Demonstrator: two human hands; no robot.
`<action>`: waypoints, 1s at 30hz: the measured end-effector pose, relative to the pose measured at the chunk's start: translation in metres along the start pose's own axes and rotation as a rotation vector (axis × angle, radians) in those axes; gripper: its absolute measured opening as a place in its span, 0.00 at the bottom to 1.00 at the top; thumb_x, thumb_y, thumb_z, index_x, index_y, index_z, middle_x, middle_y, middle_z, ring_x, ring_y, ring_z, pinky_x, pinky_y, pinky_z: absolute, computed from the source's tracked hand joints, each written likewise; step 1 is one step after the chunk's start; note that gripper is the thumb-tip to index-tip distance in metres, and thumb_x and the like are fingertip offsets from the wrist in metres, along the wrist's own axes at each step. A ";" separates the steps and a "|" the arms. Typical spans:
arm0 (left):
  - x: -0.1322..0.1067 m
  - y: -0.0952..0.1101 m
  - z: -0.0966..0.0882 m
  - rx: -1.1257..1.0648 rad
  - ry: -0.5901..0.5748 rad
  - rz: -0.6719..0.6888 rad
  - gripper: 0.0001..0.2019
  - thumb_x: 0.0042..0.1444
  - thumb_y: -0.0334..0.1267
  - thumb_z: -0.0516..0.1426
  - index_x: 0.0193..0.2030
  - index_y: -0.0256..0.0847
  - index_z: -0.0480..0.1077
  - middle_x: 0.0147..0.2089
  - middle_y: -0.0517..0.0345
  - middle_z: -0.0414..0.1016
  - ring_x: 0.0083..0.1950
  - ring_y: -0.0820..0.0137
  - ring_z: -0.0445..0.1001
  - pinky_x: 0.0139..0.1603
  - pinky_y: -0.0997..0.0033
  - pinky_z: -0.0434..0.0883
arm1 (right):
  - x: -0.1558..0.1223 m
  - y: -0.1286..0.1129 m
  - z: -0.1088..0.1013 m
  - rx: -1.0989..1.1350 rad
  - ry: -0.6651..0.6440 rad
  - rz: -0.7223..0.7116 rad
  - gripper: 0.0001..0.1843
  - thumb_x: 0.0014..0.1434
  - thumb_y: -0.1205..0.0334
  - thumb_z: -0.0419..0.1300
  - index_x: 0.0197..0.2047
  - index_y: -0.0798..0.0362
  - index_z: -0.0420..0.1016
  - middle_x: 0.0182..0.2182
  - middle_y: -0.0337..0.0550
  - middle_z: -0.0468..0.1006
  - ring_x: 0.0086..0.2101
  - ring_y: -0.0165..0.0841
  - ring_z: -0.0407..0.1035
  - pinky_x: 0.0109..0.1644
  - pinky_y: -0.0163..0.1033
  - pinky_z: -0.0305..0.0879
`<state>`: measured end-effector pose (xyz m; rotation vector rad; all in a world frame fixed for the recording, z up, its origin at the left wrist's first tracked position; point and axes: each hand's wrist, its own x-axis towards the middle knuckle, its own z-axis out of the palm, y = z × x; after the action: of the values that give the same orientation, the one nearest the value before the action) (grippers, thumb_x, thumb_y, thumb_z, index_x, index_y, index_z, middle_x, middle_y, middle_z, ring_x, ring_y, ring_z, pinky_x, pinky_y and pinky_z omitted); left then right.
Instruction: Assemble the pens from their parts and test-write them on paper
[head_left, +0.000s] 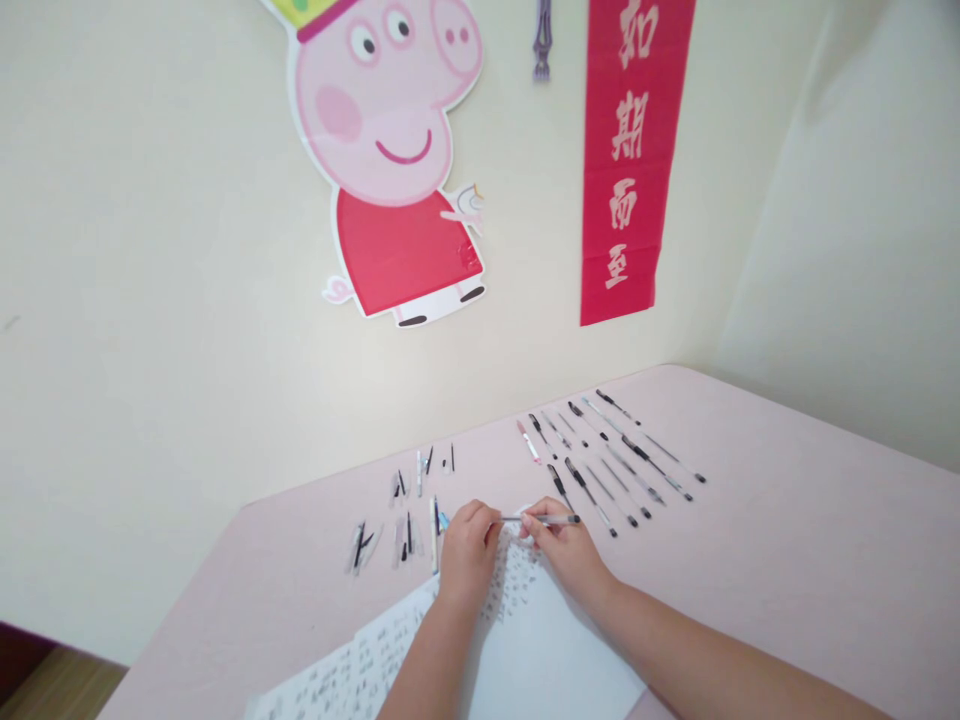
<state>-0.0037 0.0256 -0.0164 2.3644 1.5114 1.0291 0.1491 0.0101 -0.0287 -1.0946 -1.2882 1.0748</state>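
Note:
Above the written sheets of paper point(551, 640), both hands hold one slim pen point(556, 519) level. My right hand point(566, 550) pinches its clear barrel, and the dark end points right. The fingers of my left hand point(469, 555) close on the thin left end, which looks like the refill; its tip is hidden by them. Left of my left hand lie groups of loose pen parts, among them a white tube point(433, 535) and dark pieces point(409, 535). Beyond my right hand, several pens point(591, 495) lie side by side in two rows.
The pink tabletop point(787, 560) meets a pale wall at its back edge. A pink-and-white pen point(528, 442) lies at the left of the pen rows. On the wall are a cartoon pig cutout point(409, 250) and a red banner point(600, 215) with white characters.

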 end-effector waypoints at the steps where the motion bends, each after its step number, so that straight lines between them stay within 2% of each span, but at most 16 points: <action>1: 0.000 0.001 -0.001 0.000 -0.003 -0.002 0.08 0.54 0.30 0.51 0.30 0.40 0.70 0.31 0.55 0.70 0.35 0.67 0.69 0.37 0.69 0.65 | 0.000 0.000 0.000 -0.001 0.001 -0.003 0.13 0.54 0.52 0.56 0.29 0.53 0.68 0.24 0.38 0.72 0.22 0.28 0.63 0.24 0.34 0.61; 12: 0.001 0.003 -0.003 0.015 0.008 -0.006 0.09 0.55 0.33 0.51 0.29 0.40 0.71 0.30 0.54 0.70 0.35 0.66 0.69 0.36 0.68 0.65 | -0.001 -0.001 0.003 0.046 0.012 0.014 0.13 0.54 0.52 0.56 0.29 0.53 0.68 0.24 0.37 0.71 0.22 0.27 0.63 0.25 0.33 0.63; 17: 0.001 0.005 -0.005 0.055 -0.031 0.017 0.09 0.55 0.32 0.50 0.29 0.40 0.71 0.30 0.54 0.70 0.35 0.66 0.69 0.36 0.68 0.64 | -0.002 -0.002 0.005 0.077 0.026 0.024 0.13 0.54 0.52 0.56 0.28 0.53 0.66 0.23 0.37 0.71 0.22 0.27 0.64 0.25 0.33 0.64; 23: 0.000 0.006 -0.005 0.041 -0.022 0.008 0.09 0.54 0.31 0.50 0.28 0.40 0.70 0.30 0.54 0.70 0.35 0.67 0.69 0.36 0.69 0.64 | -0.001 -0.001 0.005 0.045 0.028 0.035 0.13 0.54 0.51 0.56 0.28 0.52 0.65 0.22 0.36 0.70 0.21 0.27 0.62 0.24 0.33 0.62; 27: 0.000 0.005 -0.003 -0.005 -0.004 -0.034 0.07 0.53 0.30 0.50 0.30 0.40 0.69 0.31 0.55 0.70 0.35 0.67 0.69 0.36 0.69 0.64 | 0.000 -0.002 0.004 -0.030 -0.005 0.009 0.12 0.55 0.52 0.55 0.29 0.53 0.66 0.22 0.36 0.69 0.21 0.27 0.61 0.24 0.33 0.59; 30: 0.000 0.002 -0.002 -0.018 0.004 -0.066 0.06 0.52 0.30 0.51 0.31 0.40 0.68 0.32 0.55 0.69 0.36 0.67 0.68 0.36 0.68 0.64 | 0.001 -0.005 0.003 -0.062 0.007 -0.059 0.12 0.56 0.53 0.54 0.32 0.53 0.67 0.25 0.38 0.69 0.24 0.29 0.63 0.28 0.34 0.60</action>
<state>-0.0038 0.0240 -0.0139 2.2852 1.5639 1.0285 0.1464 0.0101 -0.0240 -1.0986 -1.3475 0.9922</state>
